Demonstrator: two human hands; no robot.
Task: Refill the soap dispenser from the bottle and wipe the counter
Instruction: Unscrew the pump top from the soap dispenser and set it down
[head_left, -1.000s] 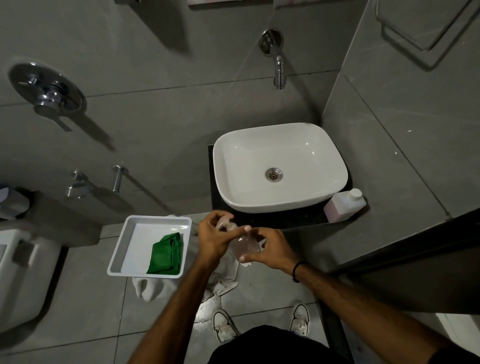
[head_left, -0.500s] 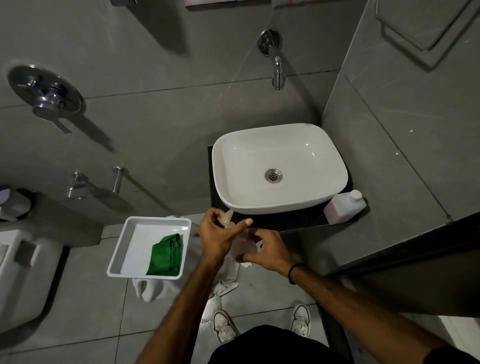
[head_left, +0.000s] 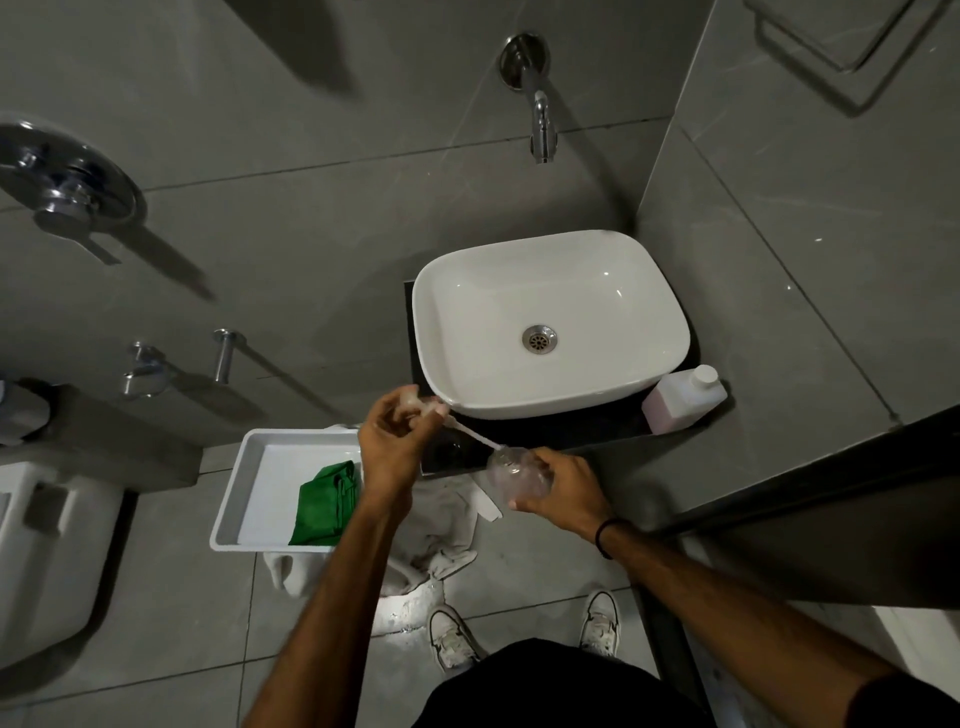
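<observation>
The clear soap dispenser body (head_left: 511, 475) is open-topped and tilted, at 6 o'clock below the basin. Its pump head (head_left: 415, 402) with white dip tube is lifted out toward 10 o'clock. The pink-filled refill bottle (head_left: 683, 400), white-capped, stands on the black counter (head_left: 571, 431) at 4 o'clock of the basin.

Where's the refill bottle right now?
In the head view, the refill bottle stands on the counter, at the sink's front right corner, untouched.
</observation>
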